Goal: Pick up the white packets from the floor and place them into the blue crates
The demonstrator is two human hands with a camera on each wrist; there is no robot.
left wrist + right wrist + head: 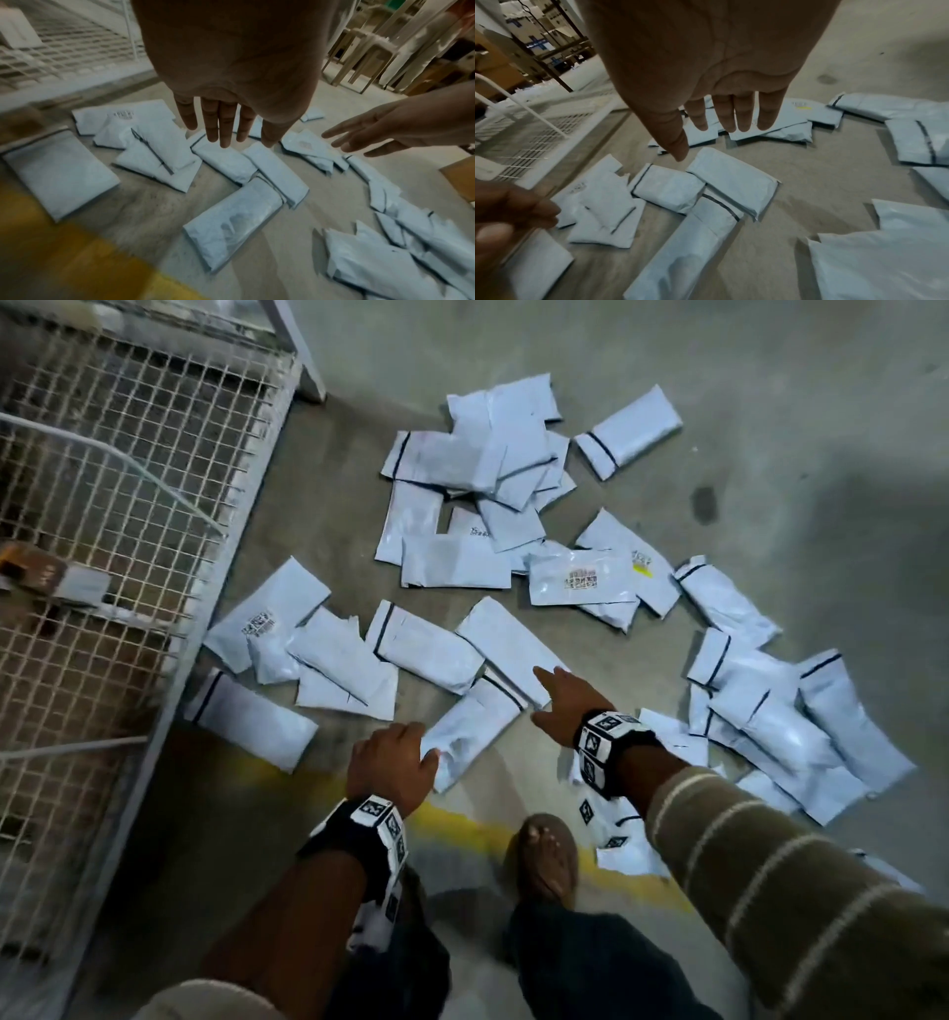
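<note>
Several white packets lie scattered on the concrete floor, in a far heap (477, 469), a right heap (785, 711) and a near row. My left hand (395, 757) hovers with straight fingers (223, 130) beside the near end of a long packet (472, 731) (231, 223) and holds nothing. My right hand (560, 695) is spread, palm down, above a slanted packet (508, 649) (734, 180). Its fingers (731, 117) are straight and empty. No blue crate is in view.
A white wire-mesh cage (128, 505) stands along the left, with packets against its base. A yellow floor line (462, 829) runs under my arms. My foot (544, 855) stands between the hands. Shelving (546, 40) stands further off.
</note>
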